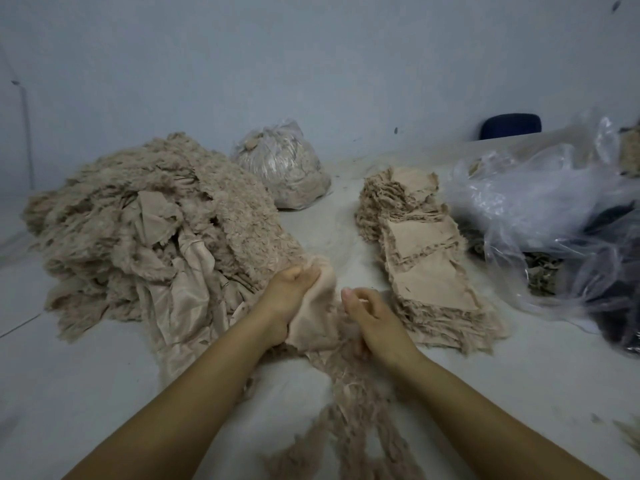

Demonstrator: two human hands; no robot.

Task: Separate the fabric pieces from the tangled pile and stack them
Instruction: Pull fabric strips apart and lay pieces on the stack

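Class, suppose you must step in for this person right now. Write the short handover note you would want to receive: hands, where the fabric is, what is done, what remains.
Left hand grips a beige fabric piece, just in front of the tangled pile.
Right hand is curled beside it, pinching at the loose frayed threads that trail from the piece toward the camera.
Done: a tall stack of separated pieces lies to the right, in overlapping rows.
Left: the pile on the left is large; free the held piece, add it to the stack, carry on.
A tied full plastic bag sits behind; loose clear plastic bags lie far right.
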